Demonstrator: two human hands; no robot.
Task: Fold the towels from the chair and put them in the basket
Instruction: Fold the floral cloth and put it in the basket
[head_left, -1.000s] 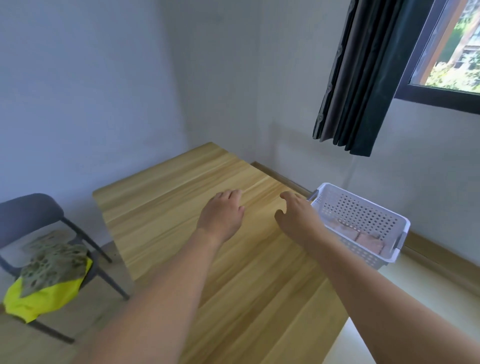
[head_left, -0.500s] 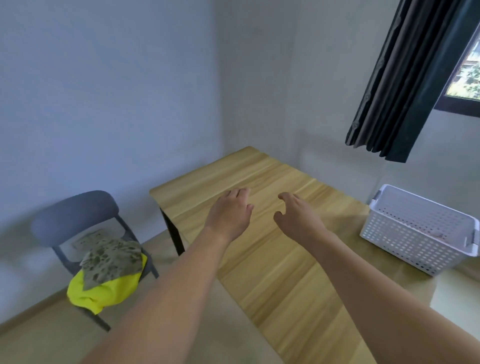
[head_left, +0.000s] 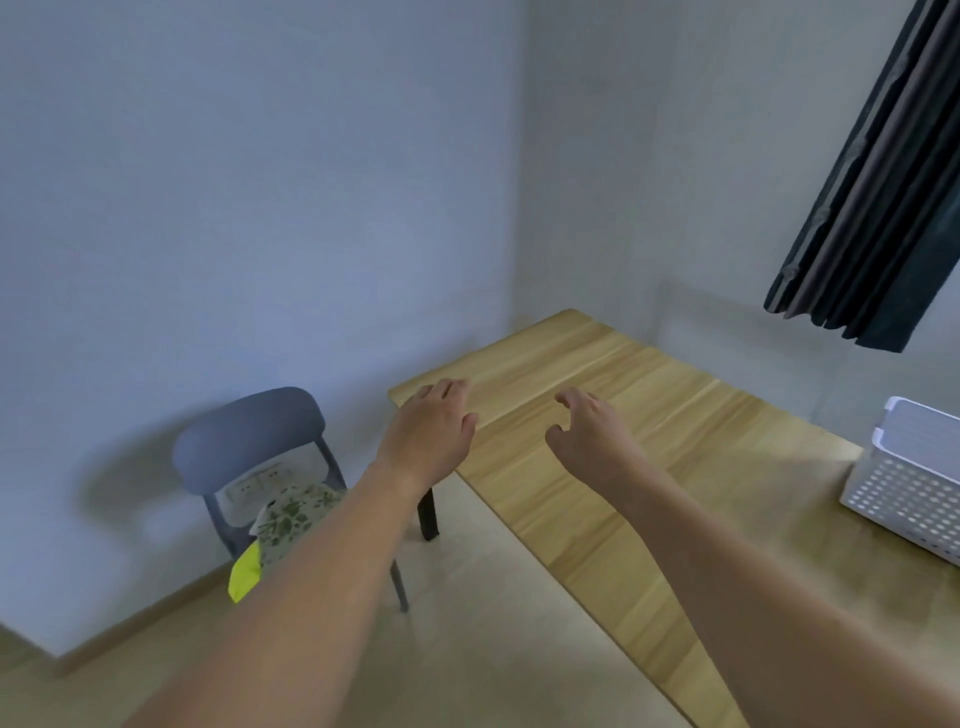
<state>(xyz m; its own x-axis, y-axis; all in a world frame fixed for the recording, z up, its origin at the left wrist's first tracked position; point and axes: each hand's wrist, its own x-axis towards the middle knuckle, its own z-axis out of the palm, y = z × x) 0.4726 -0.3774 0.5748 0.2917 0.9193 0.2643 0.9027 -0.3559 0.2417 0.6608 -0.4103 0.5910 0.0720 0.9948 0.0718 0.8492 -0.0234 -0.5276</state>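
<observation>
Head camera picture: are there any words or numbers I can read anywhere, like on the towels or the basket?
None: no words, numbers or signs can be read anywhere in this picture.
The patterned towel on the chair shows green leafy blotches, not letters.
The yellow towel, the white basket, the table and the curtain bear no writing that shows.
</observation>
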